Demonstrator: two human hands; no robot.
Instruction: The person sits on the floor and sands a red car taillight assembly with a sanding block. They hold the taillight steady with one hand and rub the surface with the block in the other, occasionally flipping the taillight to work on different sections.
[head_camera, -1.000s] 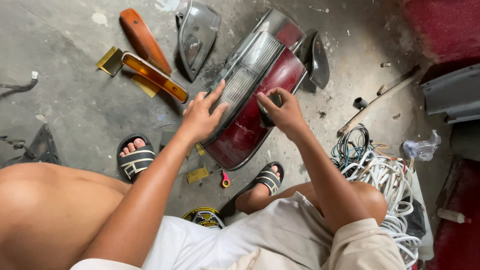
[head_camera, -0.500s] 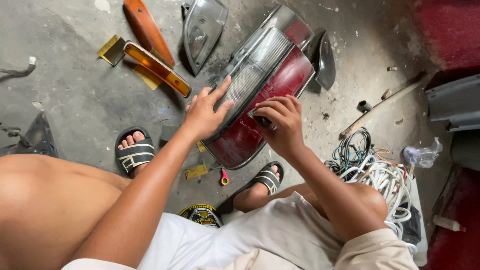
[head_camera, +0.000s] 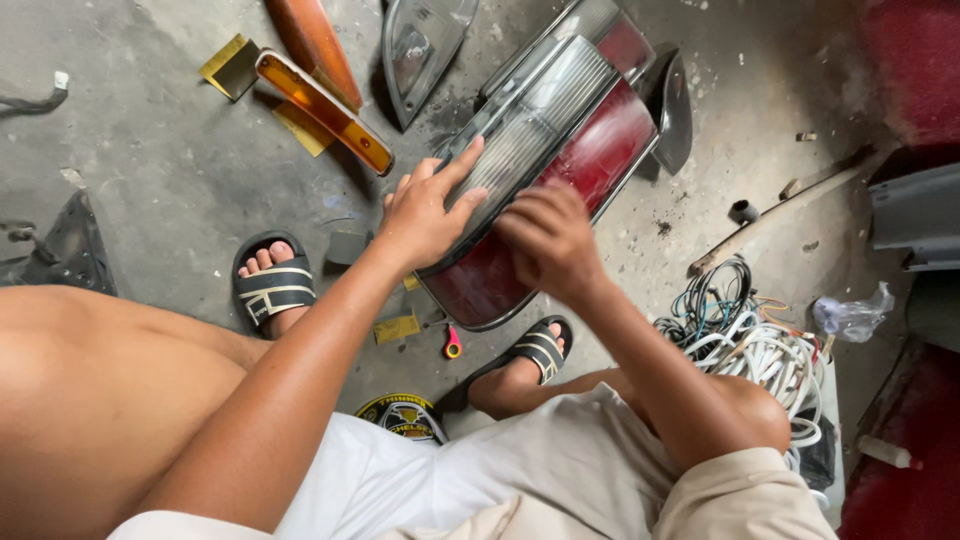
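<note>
An amber lamp lens (head_camera: 325, 110) is lying on the concrete floor (head_camera: 150, 170) beside an orange lens (head_camera: 312, 40) and a grey headlamp (head_camera: 420, 45). A tangle of white and coloured wires (head_camera: 745, 340) is sitting near a wooden stick (head_camera: 780, 205). Small yellow cards (head_camera: 232, 65) are resting nearby. A crumpled plastic bag (head_camera: 850, 312) is lying just beside the wires.
</note>
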